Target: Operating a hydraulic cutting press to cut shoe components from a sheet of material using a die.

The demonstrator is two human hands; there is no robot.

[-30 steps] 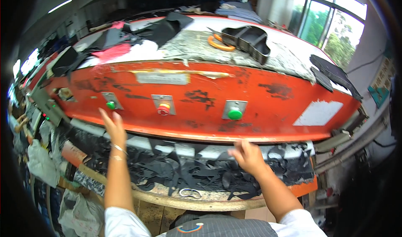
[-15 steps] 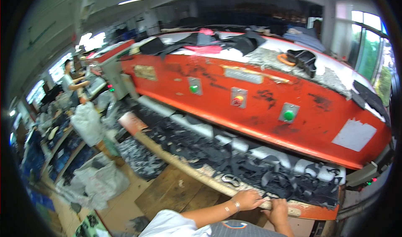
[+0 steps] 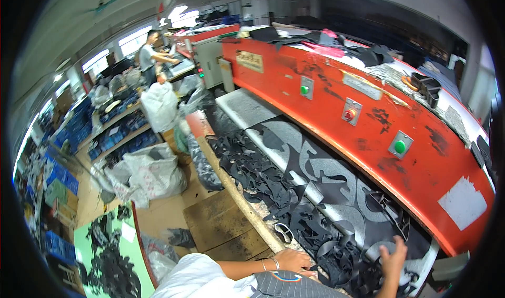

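My left hand (image 3: 294, 261) lies on the wooden ledge (image 3: 243, 209), its fingers flat on the edge and nothing seen in them. To the right, my right hand (image 3: 393, 260) is raised over the black scraps with its fingers apart, holding nothing. Tangled black offcuts (image 3: 315, 221) fill the trough between the ledge and a pale cutting board (image 3: 243, 104). Black sheet material (image 3: 336, 193) with curved shapes cut out of it covers much of the board, which sticks out from under the red press beam (image 3: 336, 95). A small pale ring-shaped piece (image 3: 283, 233) rests by the ledge.
Green and red push buttons (image 3: 401, 146) are set in the beam. Fabric and a dark cutting die (image 3: 425, 87) lie on top. At left stand white sacks (image 3: 152, 174), blue crates (image 3: 63, 185) and a pale green table (image 3: 108, 214) with black pieces. Another person (image 3: 150, 58) works farther back.
The view has swung left. The cutting board with cut black sheet now shows well out from under the beam. My right hand has left the ledge and opened; my left stays there.
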